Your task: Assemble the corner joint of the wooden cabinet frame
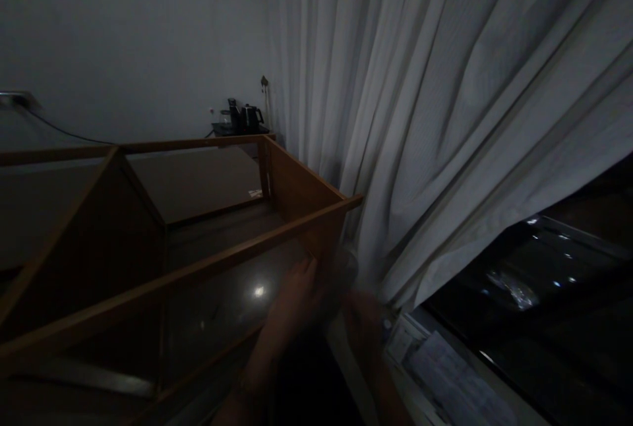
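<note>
My left hand point(297, 287) is by the near right corner of a wooden frame point(267, 239), close to its end panel. Its fingers look curled, though dim light and motion blur hide the tips. To the right, my right hand point(364, 320) is closed and smeared by motion, below the curtain's lower edge. A greyish blurred thing point(342, 272) shows between and above the two hands; its kind cannot be made out. What either hand grips is hidden.
The wooden frame has a divider panel point(84, 235) and a shiny grey surface inside. A white curtain point(395, 116) hangs at the right. Papers point(455, 380) lie on a sill beside dark glass point(539, 281). A black kettle point(250, 119) stands on a tray by the back wall.
</note>
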`<state>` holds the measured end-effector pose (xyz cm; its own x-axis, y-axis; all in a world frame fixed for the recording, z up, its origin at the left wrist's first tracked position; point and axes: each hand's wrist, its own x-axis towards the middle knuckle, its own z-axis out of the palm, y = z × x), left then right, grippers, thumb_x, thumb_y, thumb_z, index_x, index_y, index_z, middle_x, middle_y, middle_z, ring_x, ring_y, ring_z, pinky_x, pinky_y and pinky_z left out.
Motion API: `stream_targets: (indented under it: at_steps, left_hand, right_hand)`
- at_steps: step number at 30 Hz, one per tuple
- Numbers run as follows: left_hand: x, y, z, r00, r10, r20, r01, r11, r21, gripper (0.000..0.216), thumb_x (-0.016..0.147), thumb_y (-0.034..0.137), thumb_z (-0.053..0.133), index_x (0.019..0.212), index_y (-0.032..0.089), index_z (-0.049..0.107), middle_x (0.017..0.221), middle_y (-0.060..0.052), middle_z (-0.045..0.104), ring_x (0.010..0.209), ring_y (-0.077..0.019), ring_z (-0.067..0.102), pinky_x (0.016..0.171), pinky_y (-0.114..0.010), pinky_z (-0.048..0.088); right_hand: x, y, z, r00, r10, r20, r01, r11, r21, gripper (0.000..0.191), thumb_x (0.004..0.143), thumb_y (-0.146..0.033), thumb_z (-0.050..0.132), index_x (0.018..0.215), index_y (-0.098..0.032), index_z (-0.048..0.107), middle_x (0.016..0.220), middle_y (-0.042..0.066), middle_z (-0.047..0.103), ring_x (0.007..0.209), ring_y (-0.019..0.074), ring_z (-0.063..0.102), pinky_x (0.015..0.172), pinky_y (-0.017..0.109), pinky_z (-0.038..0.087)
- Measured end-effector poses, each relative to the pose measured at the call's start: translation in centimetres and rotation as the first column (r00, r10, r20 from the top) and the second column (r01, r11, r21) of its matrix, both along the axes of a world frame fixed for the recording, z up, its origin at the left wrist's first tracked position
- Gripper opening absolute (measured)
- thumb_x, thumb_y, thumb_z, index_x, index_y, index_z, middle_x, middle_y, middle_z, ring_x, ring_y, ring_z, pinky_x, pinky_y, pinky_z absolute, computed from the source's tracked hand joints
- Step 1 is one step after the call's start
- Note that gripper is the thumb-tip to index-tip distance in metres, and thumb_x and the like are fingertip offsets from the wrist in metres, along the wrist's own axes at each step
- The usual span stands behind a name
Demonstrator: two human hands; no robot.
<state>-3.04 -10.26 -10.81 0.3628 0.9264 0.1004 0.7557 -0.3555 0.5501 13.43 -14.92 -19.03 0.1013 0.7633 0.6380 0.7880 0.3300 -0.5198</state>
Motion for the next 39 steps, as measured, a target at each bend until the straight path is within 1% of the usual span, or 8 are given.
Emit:
stream_targets:
  at_steps: [3, 7, 13, 21, 25, 30, 33, 39]
  left_hand:
    - [0.0, 0.0, 0.0, 1.000, 0.006, -0.004, -0.006, 1.000, -0.014, 0.037, 0.087, 0.033, 0.041, 0.121, 0.020, 0.048, 0.125, -0.010, 0.053, 0.116, -0.0227, 0.048, 0.096, -0.033, 0.037]
    - [-0.2, 0.0, 0.4, 1.000, -0.012, -0.003, 0.012, 1.000, -0.027, 0.037, 0.086, 0.031, 0.042, 0.121, 0.020, 0.047, 0.125, -0.010, 0.053, 0.115, -0.0225, 0.048, 0.096, -0.033, 0.038]
    - [-0.2, -0.2, 1.2, 1.000, -0.024, -0.010, 0.023, 0.999, -0.046, 0.038, 0.086, 0.030, 0.042, 0.122, 0.020, 0.046, 0.125, -0.011, 0.053, 0.117, -0.0228, 0.048, 0.097, -0.034, 0.037]
    - [-0.1, -0.1, 0.0, 0.999, 0.009, -0.037, -0.009, 1.000, 0.010, 0.039, 0.088, 0.031, 0.041, 0.125, 0.021, 0.045, 0.127, -0.010, 0.052, 0.118, -0.0220, 0.047, 0.098, -0.033, 0.036]
    - [-0.1, 0.0, -0.7, 0.999, 0.010, -0.039, -0.009, 0.999, 0.040, 0.042, 0.087, 0.032, 0.041, 0.127, 0.019, 0.043, 0.128, -0.011, 0.051, 0.119, -0.0227, 0.046, 0.099, -0.033, 0.035]
    - [-0.1, 0.1, -0.7, 0.999, -0.009, -0.032, 0.010, 0.999, 0.031, 0.040, 0.087, 0.030, 0.041, 0.125, 0.019, 0.044, 0.126, -0.010, 0.054, 0.118, -0.0222, 0.047, 0.099, -0.033, 0.036]
    - [-0.1, 0.2, -0.7, 1.000, 0.001, -0.030, 0.000, 0.999, 0.038, 0.042, 0.086, 0.029, 0.042, 0.127, 0.019, 0.042, 0.130, -0.011, 0.051, 0.121, -0.0228, 0.045, 0.101, -0.035, 0.034]
    - [-0.1, 0.2, -0.3, 1.000, -0.012, -0.027, 0.012, 1.000, 0.006, 0.041, 0.087, 0.032, 0.042, 0.125, 0.019, 0.044, 0.128, -0.010, 0.052, 0.119, -0.0227, 0.047, 0.099, -0.034, 0.036]
  right_hand:
    - [-0.4, -0.2, 0.2, 1.000, -0.024, 0.000, 0.024, 0.999, -0.022, 0.025, 0.094, -0.029, 0.045, 0.082, -0.023, 0.067, 0.082, 0.005, 0.068, 0.079, 0.0208, 0.059, 0.074, 0.037, 0.044]
    - [-1.0, -0.4, 0.2, 0.993, -0.031, -0.112, 0.023, 0.997, -0.071, 0.030, 0.095, -0.034, 0.041, 0.084, -0.023, 0.068, 0.090, 0.007, 0.068, 0.087, 0.0219, 0.060, 0.076, 0.036, 0.046]
    - [-1.9, -0.3, 0.5, 0.947, -0.043, -0.320, 0.011, 0.995, -0.102, 0.037, 0.095, -0.041, 0.039, 0.121, -0.021, 0.057, 0.102, 0.009, 0.068, 0.089, 0.0209, 0.065, 0.073, 0.031, 0.051]
    - [-2.3, -0.6, 1.2, 0.889, 0.021, -0.458, -0.102, 0.983, -0.152, 0.032, 0.093, -0.042, 0.044, 0.110, -0.020, 0.059, 0.098, 0.008, 0.069, 0.083, 0.0190, 0.067, 0.066, 0.026, 0.053]
    - [-2.5, -0.5, 1.0, 0.818, 0.003, -0.575, -0.149, 0.967, -0.206, 0.026, 0.093, -0.043, 0.044, 0.095, -0.020, 0.056, 0.081, 0.005, 0.069, 0.070, 0.0165, 0.067, 0.060, 0.024, 0.052]
    - [-2.3, -0.4, 0.8, 0.845, -0.002, -0.535, -0.132, 0.968, -0.212, 0.029, 0.091, -0.044, 0.047, 0.097, -0.019, 0.058, 0.090, 0.008, 0.069, 0.078, 0.0180, 0.068, 0.061, 0.024, 0.053]
    - [-2.0, -0.5, 0.8, 0.882, 0.010, -0.471, -0.118, 0.973, -0.199, 0.029, 0.091, -0.043, 0.048, 0.096, -0.019, 0.063, 0.093, 0.008, 0.070, 0.085, 0.0193, 0.068, 0.069, 0.027, 0.054]
    - [-0.9, -0.5, 0.4, 0.927, 0.178, -0.329, -0.235, 0.962, -0.141, 0.024, 0.092, -0.034, 0.050, 0.106, -0.022, 0.065, 0.104, 0.006, 0.070, 0.096, 0.0191, 0.067, 0.082, 0.030, 0.054]
